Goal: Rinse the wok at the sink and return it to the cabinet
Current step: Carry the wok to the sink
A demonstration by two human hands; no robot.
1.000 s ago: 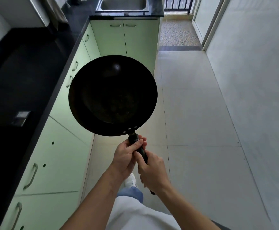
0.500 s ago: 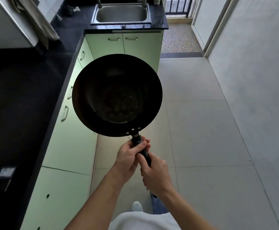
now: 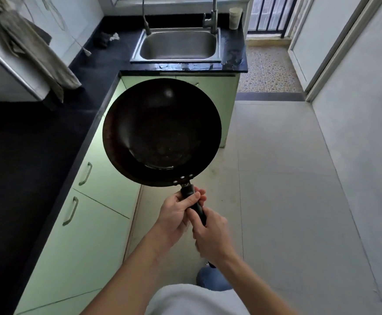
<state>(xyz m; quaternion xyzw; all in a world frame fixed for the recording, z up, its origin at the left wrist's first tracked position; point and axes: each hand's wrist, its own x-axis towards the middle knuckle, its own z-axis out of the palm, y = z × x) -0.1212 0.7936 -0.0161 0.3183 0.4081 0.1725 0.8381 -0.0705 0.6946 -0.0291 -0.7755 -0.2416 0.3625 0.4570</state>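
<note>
The wok (image 3: 161, 133) is held by its handle (image 3: 193, 202), gripped by both hands: left hand (image 3: 176, 215) curled nearest the bowl, right hand (image 3: 210, 237) wrapped behind it.

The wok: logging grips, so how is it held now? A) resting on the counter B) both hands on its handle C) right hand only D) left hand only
B: the left hand and the right hand both grip the handle, with the wok held in the air.
</note>
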